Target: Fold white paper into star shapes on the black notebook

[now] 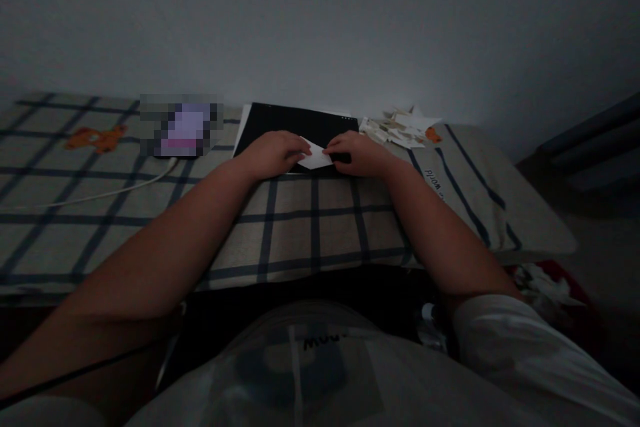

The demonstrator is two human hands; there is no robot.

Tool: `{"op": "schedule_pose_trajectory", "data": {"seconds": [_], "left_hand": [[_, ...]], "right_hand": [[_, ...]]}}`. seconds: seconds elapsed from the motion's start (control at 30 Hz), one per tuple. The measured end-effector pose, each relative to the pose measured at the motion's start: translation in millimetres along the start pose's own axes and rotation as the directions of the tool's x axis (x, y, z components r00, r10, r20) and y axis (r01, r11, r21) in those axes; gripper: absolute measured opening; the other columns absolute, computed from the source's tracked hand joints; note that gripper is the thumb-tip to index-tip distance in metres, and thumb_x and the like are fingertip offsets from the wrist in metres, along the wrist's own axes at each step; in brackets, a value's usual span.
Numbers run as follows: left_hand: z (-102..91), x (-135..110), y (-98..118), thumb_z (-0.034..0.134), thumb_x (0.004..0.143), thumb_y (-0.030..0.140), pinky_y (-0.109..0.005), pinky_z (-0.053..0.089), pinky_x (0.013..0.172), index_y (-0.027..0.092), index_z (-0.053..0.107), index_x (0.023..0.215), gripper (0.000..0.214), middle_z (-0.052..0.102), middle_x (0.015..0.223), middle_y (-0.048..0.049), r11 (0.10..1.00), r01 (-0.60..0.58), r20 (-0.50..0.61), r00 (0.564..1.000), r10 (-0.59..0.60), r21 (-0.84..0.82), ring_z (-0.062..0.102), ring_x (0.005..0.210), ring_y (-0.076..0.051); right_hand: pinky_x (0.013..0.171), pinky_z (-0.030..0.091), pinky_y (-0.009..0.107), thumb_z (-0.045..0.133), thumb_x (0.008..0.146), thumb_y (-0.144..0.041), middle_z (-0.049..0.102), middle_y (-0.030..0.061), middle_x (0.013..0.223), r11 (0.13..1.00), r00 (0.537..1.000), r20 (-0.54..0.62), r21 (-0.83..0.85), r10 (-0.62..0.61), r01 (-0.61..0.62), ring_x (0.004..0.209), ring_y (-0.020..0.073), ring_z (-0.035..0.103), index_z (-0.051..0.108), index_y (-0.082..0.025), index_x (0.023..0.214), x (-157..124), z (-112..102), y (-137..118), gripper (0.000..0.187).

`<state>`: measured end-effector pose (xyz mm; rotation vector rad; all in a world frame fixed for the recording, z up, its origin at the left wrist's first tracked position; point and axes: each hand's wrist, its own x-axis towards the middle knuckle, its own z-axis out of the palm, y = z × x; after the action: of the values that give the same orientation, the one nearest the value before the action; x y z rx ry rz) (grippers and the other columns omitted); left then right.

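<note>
Between my two hands is a small piece of folded white paper (316, 157), angular in outline, just over a flat black folder or board (295, 119). My left hand (274, 152) pinches its left side with thumb and fingers. On the right side, the fingertips of my right hand (357, 152) are closed on a corner of the same paper. White sheets show slightly from under the black board. Just beyond my right hand lies a heap of folded white paper pieces (400, 128). The fine folds are too dark to make out.
A checked cloth (315, 233) covers the table, which stands against a grey wall. At left a phone (185, 128), blurred out, lies with a white cable (115, 191). Below right, crumpled white scraps (545, 285) sit in something red, and a clear bottle (430, 327) stands near my lap.
</note>
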<state>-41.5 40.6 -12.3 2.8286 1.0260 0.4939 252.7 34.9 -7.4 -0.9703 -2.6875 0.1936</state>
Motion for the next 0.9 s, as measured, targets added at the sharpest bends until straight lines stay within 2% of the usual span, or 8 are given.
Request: {"op": "schedule_pose_trajectory", "data": {"seconds": [0.13,0.3,0.4,0.5,0.63,0.77,0.9], "left_hand": [[0.4,1,1,0.053,0.108,0.026,-0.04,0.058,0.118,0.025,0.085,0.132,0.04,0.084,0.144,-0.0053,1.0,-0.023,0.01,1.0,0.024,-0.021,0.077,0.134,-0.024],[-1.1,3,5,0.047,0.112,0.029,-0.04,0.058,0.117,0.024,0.086,0.132,0.044,0.085,0.14,-0.0074,0.999,-0.032,0.02,0.999,0.033,-0.03,0.078,0.133,-0.025],[-1.8,2,6,0.053,0.111,0.038,-0.044,0.058,0.117,0.022,0.084,0.136,0.043,0.084,0.139,-0.0103,0.999,-0.015,0.033,0.999,0.016,-0.032,0.078,0.131,-0.029],[-0.7,1,5,0.059,0.108,0.043,-0.049,0.055,0.122,0.02,0.081,0.143,0.047,0.081,0.147,-0.013,0.999,-0.024,0.036,0.999,0.025,-0.037,0.074,0.138,-0.033],[1.4,0,1,0.065,0.104,0.048,-0.055,0.051,0.126,0.02,0.081,0.144,0.052,0.074,0.157,-0.0155,1.0,0.007,-0.009,1.0,-0.007,0.003,0.066,0.147,-0.038],[1.0,1,-1,0.066,0.103,0.05,-0.058,0.051,0.125,0.025,0.083,0.142,0.049,0.076,0.155,-0.0121,1.0,0.009,-0.018,1.0,-0.009,0.028,0.067,0.144,-0.038],[-0.1,1,0,0.067,0.103,0.048,-0.058,0.051,0.122,0.026,0.087,0.133,0.042,0.08,0.148,-0.0119,0.999,0.001,-0.017,1.0,-0.001,0.039,0.068,0.14,-0.037]], "right_hand": [[0.118,0.051,0.054,0.071,0.094,-0.025,0.078,0.0179,0.147,0.999,1.0,-0.004,0.037,-0.02,0.02,0.135,0.0361,0.069,0.086,-0.019,0.138,0,3,0,0.046],[0.115,0.052,0.052,0.07,0.097,-0.026,0.08,0.0168,0.14,0.997,0.999,-0.015,0.068,-0.033,0.034,0.13,0.0342,0.07,0.087,-0.019,0.133,2,9,0,0.041],[0.11,0.053,0.05,0.07,0.099,-0.031,0.081,0.0153,0.136,0.996,0.998,-0.051,0.081,-0.041,0.045,0.125,0.0325,0.07,0.088,-0.02,0.129,3,11,0,0.036],[0.106,0.053,0.047,0.068,0.104,-0.036,0.081,0.0131,0.129,0.993,0.995,-0.084,0.099,-0.06,0.068,0.12,0.0301,0.07,0.089,-0.022,0.12,5,12,-2,0.03],[0.103,0.051,0.043,0.061,0.106,-0.03,0.082,0.0125,0.115,0.993,0.994,-0.067,0.079,-0.083,0.088,0.111,0.0272,0.068,0.087,-0.02,0.104,9,10,-7,0.028],[0.097,0.048,0.04,0.06,0.102,-0.023,0.079,0.012,0.103,0.999,0.999,-0.034,0.027,-0.034,0.035,0.101,0.0259,0.066,0.082,-0.019,0.092,10,4,-14,0.025],[0.089,0.045,0.038,0.062,0.097,-0.021,0.078,0.0101,0.102,0.998,0.998,-0.026,0.018,0.057,-0.057,0.097,0.0255,0.064,0.08,-0.02,0.092,8,0,-21,0.019]]}}
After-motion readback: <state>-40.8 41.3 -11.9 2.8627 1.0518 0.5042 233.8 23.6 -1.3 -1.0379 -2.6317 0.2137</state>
